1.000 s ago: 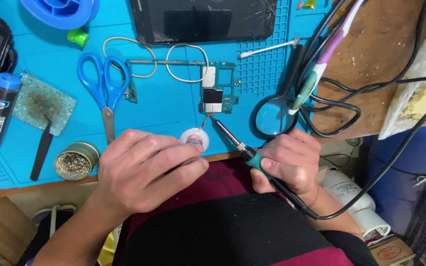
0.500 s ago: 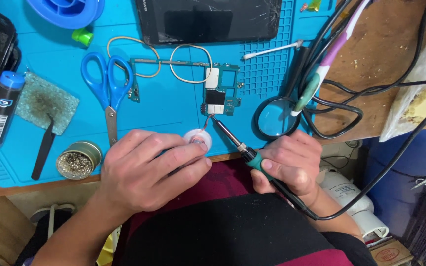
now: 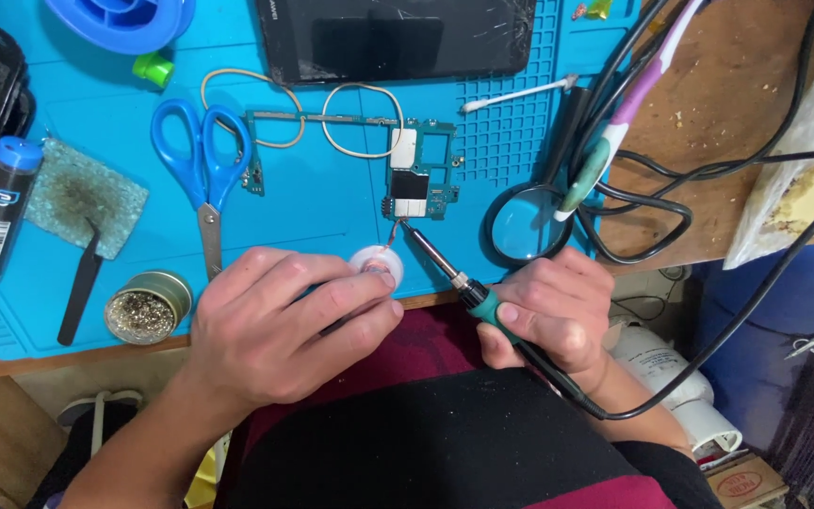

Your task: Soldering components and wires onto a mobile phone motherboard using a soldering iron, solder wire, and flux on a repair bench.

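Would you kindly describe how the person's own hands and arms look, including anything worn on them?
Both are bare: the left hand and right hand carry no gloves, rings or watch that I can see. The forearms are uncovered too, with no sleeves showing down to the picture's edge. Fingernails look short and unpainted.

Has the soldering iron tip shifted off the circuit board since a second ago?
No. The soldering iron tip rests at the lower left corner of the circuit board as before; the right hand holds it steady.
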